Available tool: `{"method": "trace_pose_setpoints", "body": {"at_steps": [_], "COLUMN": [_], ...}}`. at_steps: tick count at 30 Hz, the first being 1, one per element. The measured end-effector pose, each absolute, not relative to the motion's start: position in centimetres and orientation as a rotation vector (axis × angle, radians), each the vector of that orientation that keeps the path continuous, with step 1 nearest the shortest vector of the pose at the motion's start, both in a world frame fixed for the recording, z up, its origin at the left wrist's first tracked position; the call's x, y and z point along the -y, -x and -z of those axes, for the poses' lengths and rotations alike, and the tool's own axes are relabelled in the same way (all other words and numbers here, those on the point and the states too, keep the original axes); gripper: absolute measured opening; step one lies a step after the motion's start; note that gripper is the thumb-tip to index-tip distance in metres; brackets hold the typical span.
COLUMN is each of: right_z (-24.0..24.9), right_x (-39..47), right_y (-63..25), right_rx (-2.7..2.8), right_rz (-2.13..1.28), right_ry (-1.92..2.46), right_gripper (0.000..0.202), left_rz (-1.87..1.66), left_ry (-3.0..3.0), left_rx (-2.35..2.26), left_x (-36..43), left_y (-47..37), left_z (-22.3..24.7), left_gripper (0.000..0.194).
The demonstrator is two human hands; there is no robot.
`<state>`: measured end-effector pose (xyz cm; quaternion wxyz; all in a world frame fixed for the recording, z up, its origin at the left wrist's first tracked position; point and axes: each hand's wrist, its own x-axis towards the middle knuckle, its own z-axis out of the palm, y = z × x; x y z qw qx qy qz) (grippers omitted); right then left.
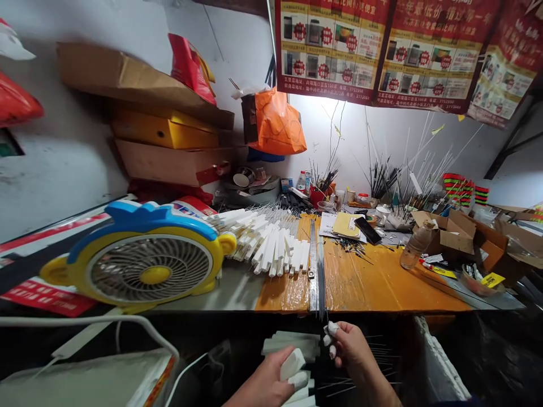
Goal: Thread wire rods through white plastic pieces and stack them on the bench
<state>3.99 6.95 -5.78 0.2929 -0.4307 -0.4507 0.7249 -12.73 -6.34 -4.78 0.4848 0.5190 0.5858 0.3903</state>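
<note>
Low in the view, my left hand (275, 380) is closed on a white block (292, 363), with white wrapping on its fingertips. To its right, my right hand (348, 346) has white-wrapped fingertips pinched round a thin dark rod (326, 318) near the table's front edge. White foam-like pieces (292, 342) lie below the edge, behind and beneath my left hand. A metal ruler (313, 282) and a bundle of thin dark rods (321, 277) lie side by side on the orange tabletop (373, 280). A pile of white sticks (275, 246) with thin wires is left of them.
A blue and yellow fan (155, 275) stands at the left. Farther back are a phone (367, 230), papers (328, 223) and tubs of rods. A plastic bottle (418, 246) and cardboard boxes (456, 232) are at the right. An orange bag (278, 124) hangs above.
</note>
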Motion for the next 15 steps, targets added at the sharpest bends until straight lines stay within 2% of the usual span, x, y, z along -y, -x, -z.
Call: {"method": "trace_pose_setpoints", "body": {"at_steps": [5,10,15], "right_z": [5.5,5.4,6.7], "right_x": [-5.0,-5.7,-5.9], "right_y": [-6.2,-6.9,-7.4], "right_rx": [1.124,1.056,1.112], "right_rz": [-2.081,-2.099,-2.077], "right_ry": [1.043,1.023,1.064], "right_gripper": [0.068,0.066,0.061], "left_rz": [-1.091,-1.117,-1.196], "left_ry": [-1.018,-0.893,-0.817], "left_rx": [-1.348,-1.386,-1.358], "left_x": [5.4,4.6,4.5], "left_y": [11.1,10.4,10.2], "left_z": [4.4,3.7,5.0], "left_gripper": [0.06,0.059,0.061]}}
